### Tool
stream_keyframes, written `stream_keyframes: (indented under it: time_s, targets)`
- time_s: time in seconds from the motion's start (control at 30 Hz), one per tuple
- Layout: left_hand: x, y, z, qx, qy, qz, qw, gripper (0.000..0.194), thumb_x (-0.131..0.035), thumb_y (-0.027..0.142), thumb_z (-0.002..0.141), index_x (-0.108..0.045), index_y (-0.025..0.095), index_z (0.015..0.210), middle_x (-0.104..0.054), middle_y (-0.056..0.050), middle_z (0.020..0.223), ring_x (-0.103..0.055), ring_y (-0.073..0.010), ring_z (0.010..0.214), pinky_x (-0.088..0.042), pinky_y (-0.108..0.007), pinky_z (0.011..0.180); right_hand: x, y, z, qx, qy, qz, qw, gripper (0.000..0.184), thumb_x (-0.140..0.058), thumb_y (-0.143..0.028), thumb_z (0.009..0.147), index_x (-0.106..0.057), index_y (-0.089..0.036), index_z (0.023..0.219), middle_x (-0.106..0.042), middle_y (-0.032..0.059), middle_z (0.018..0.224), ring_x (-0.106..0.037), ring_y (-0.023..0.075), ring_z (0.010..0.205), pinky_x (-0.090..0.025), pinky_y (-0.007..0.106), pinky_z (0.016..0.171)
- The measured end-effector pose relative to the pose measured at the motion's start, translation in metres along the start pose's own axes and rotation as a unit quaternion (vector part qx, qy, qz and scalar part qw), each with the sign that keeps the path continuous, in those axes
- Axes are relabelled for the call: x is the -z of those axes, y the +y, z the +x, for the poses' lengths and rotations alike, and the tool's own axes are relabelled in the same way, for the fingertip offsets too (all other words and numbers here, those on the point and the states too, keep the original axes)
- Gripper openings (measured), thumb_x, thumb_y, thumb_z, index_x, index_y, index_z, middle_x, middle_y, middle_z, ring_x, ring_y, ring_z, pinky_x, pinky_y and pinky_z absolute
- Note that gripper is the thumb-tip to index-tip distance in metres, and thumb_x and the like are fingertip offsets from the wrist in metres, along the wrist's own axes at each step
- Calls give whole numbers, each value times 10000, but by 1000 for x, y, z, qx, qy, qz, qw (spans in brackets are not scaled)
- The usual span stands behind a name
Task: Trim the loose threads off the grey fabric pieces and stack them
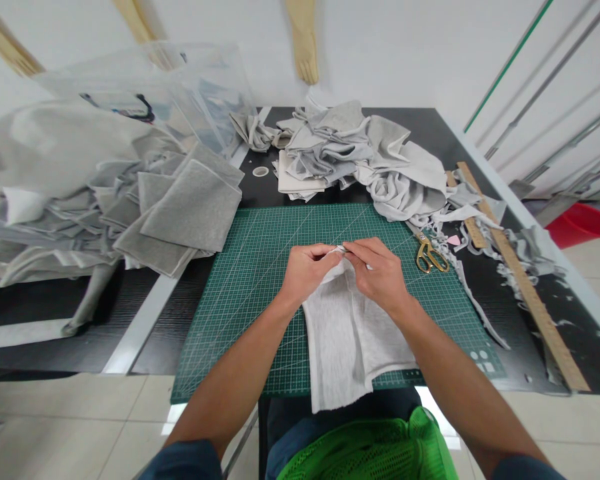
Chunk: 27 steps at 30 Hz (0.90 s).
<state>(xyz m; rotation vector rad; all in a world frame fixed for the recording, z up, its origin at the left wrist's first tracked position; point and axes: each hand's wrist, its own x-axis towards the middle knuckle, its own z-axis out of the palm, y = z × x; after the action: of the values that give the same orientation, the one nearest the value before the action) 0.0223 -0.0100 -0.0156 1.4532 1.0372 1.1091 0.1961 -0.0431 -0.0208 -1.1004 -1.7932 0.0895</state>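
Note:
A light grey piece of cloth (345, 347) lies on the green cutting mat (260, 267) and hangs over the table's near edge. My left hand (305, 270) and my right hand (377, 273) meet at its top edge, each pinching the fabric with closed fingers. The thumbs and forefingers nearly touch at the cloth's far end. Gold-handled scissors (431, 255) lie on the mat's right edge, just right of my right hand.
A stack of grey fabric squares (180, 213) overlaps the mat's left corner, under a clear plastic bag (170, 93). A heap of grey cloth (370, 160) lies behind the mat. A long wooden ruler (523, 280), scraps and a red bin (583, 223) are at right.

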Motion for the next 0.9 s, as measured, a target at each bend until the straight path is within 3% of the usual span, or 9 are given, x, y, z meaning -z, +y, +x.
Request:
stream_keyframes:
  time_s: [0.1,0.23,0.33,0.47,0.6,0.73,0.9]
  targets:
    - [-1,0,0,10,2,-1,1000,166,-777,322,799,-836,180,861,-759,-18,771,-588,-125,636,-429,-246,585,2,-2,2,-56,5,40,998,218,-586,-262,997,-737,-237,1153,-752,81,1058,-693,216,959,-581,392,875]
    - [-2,-2,2,22,7,-36,999,187,-759,347,824,-800,172,873,-711,-10,733,-554,-113,606,-397,-233,547,7,0,4,-166,39,93,981,246,-616,-349,964,-700,-232,1163,-721,70,1069,-672,205,920,-566,343,760]
    - [-2,-3,5,16,0,-79,997,160,-728,338,849,-742,184,891,-669,3,732,-541,-104,601,-383,-219,538,9,4,5,-212,18,144,966,327,-634,-381,937,-644,-225,1224,-711,56,1042,-646,176,828,-535,306,692]
    - [0,-2,8,44,-1,-186,982,164,-672,361,880,-601,217,911,-674,13,729,-583,-127,597,-437,-234,566,7,13,5,-235,-57,134,961,445,-682,-252,840,-603,-219,1276,-731,40,1069,-579,126,672,-512,296,675]
    - [2,5,7,72,-26,-276,958,242,-671,410,882,-508,234,918,-710,7,727,-637,-165,619,-486,-271,609,5,18,4,-212,-112,133,962,464,-601,-143,806,-637,-220,1262,-745,64,1205,-687,189,908,-545,345,836]
    - [5,13,3,54,-82,-326,940,259,-688,415,881,-518,219,880,-711,-12,706,-651,-176,651,-487,-273,639,-1,14,3,-181,-155,174,955,486,-592,-139,806,-640,-213,1284,-733,73,1258,-709,210,1017,-559,367,909]
    - [13,18,1,29,-128,-361,923,227,-652,396,899,-528,212,852,-686,-41,662,-614,-189,598,-473,-289,592,-13,18,-4,-257,-150,196,934,361,-612,-215,877,-667,-193,1234,-786,98,1117,-749,228,993,-586,391,905]
